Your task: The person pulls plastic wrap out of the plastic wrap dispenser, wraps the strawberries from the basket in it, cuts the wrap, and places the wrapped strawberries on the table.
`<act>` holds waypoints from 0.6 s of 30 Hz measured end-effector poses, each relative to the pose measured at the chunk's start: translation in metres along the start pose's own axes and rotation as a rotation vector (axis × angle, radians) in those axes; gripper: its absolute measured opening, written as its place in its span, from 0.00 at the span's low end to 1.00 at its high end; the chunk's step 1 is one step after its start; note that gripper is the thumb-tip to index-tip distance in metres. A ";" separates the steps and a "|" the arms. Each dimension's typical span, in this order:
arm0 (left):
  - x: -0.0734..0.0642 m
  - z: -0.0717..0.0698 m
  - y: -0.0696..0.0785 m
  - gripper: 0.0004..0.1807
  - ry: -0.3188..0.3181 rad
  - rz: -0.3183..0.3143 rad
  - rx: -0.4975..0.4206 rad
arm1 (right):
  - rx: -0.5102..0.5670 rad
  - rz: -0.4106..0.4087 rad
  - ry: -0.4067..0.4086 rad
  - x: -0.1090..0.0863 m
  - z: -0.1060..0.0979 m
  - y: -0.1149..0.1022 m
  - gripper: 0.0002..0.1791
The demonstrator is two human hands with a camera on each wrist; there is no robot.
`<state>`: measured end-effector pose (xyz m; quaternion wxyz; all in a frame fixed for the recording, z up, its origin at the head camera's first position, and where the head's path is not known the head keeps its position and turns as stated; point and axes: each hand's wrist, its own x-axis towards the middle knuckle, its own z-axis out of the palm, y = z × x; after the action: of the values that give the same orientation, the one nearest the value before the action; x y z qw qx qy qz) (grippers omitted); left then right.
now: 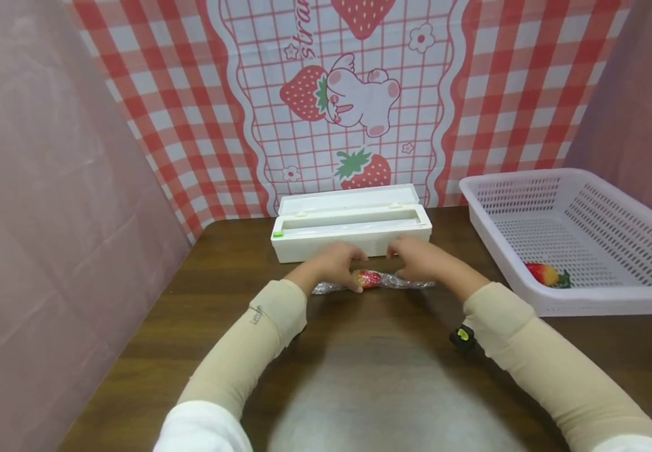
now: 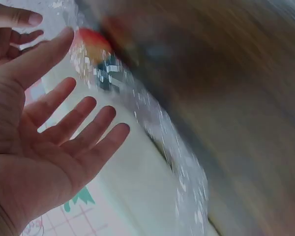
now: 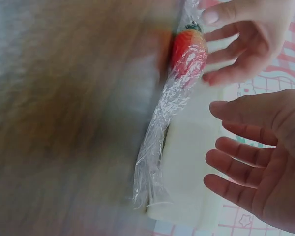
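Note:
A red and yellow strawberry point(image 1: 367, 279) lies on the table wrapped in clear plastic film point(image 3: 160, 123), its loose ends stretching out to both sides. My left hand point(image 1: 334, 262) hovers beside the fruit, fingers loosely spread. On the other side my right hand point(image 1: 419, 258) is over the film's right-hand stretch, likewise relaxed and holding nothing. Both wrist views show the palms empty, with gaps between the fingers. In the left wrist view, the strawberry's point(image 2: 91, 44) green leaves show through the film. Just behind sits a long white film dispenser box point(image 1: 354, 242), its lid up.
A white perforated basket point(image 1: 614, 307) stands at the right of the wooden table point(image 1: 371, 364), with another strawberry point(image 1: 543, 275) lying inside it. Behind the box hangs a checked cloth point(image 1: 490, 113) with strawberry prints. A pink curtain point(image 1: 49, 220) borders the left side.

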<state>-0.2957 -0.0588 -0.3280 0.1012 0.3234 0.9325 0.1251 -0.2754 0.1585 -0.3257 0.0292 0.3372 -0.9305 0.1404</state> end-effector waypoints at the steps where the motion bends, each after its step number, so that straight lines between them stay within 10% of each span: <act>1: 0.003 0.002 0.003 0.36 -0.015 0.010 0.027 | -0.009 -0.002 0.009 -0.001 0.001 0.000 0.19; 18: 0.027 -0.002 0.017 0.20 -0.035 -0.003 0.103 | -0.116 0.016 0.103 -0.020 -0.002 -0.010 0.28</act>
<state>-0.3071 -0.0293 -0.3244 0.1010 0.3288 0.9363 0.0712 -0.2541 0.1638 -0.3246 0.0954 0.3196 -0.9371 0.1035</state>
